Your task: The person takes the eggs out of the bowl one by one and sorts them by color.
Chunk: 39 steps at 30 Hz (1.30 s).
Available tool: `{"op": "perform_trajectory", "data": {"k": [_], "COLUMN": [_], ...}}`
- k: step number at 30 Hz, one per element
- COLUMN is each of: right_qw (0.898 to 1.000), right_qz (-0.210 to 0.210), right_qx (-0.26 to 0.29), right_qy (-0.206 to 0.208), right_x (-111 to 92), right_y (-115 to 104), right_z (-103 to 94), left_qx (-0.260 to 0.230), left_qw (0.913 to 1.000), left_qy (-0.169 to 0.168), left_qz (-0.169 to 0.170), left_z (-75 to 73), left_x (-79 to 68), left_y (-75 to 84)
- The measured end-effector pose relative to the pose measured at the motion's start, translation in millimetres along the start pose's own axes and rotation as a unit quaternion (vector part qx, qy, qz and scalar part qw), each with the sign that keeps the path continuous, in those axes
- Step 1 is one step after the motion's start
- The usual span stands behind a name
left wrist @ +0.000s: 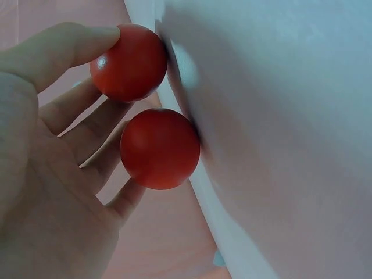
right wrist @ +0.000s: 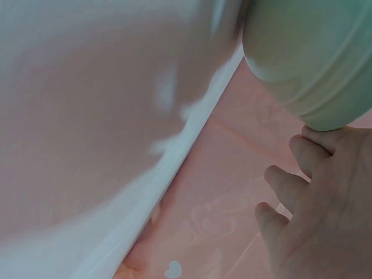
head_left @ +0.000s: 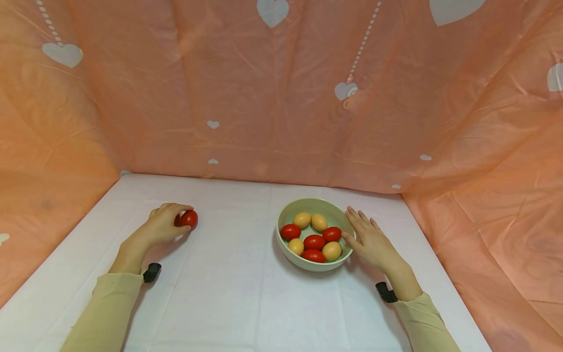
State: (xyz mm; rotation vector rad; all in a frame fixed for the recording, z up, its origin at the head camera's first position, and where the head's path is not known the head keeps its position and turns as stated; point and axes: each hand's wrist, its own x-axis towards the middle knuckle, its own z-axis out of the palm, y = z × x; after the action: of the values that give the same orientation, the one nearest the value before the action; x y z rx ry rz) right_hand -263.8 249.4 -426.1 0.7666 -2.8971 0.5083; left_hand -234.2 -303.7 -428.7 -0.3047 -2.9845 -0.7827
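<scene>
At the left of the head view, my left hand [head_left: 164, 224] grips a smooth, shiny red egg [head_left: 189, 218] between thumb and fingers, at the tabletop. A second red egg [left wrist: 160, 149] sits beside it, under the lower fingers in the left wrist view; in the head view the hand mostly hides it. My right hand [head_left: 374, 244] lies against the right side of a pale green bowl [head_left: 303, 264], fingers extended, with the thumb at the rim. Inside the bowl are several red eggs [head_left: 314, 242] and several yellow eggs [head_left: 332, 251].
A white cloth [head_left: 220, 298] covers the table. Orange-pink sheeting [head_left: 272, 98] with white hearts hangs behind it and along both sides. Each wrist carries a black strap piece [head_left: 152, 272].
</scene>
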Motion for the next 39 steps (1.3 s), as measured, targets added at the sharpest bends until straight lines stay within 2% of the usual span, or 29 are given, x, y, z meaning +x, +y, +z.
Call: {"op": "perform_trajectory", "data": {"k": [19, 30, 34, 39], "right_qw": [1.000, 1.000, 1.000, 1.000], "right_qz": [0.001, 0.000, -0.001, 0.003], "right_qx": [0.000, -0.001, -0.001, 0.004], "right_qy": [0.000, 0.000, 0.001, -0.002], "right_x": [-1, 2, 2, 0], "right_y": [0, 1, 0, -1], "right_z": [-1.1, -0.3, -0.5, -0.7], "left_qx": [-0.002, 0.009, -0.007, -0.024], "left_qw": [0.9998, 0.9943, 0.9925, 0.9917], "left_qy": [0.017, 0.080, 0.084, 0.067], "left_qz": [0.009, 0.071, 0.088, 0.108], "left_z": [-3.8, -3.0, 1.8, 11.1], "left_x": [-0.7, 6.0, 10.9, 18.7], "left_y": [8.7, 28.7, 40.4, 57.2]}}
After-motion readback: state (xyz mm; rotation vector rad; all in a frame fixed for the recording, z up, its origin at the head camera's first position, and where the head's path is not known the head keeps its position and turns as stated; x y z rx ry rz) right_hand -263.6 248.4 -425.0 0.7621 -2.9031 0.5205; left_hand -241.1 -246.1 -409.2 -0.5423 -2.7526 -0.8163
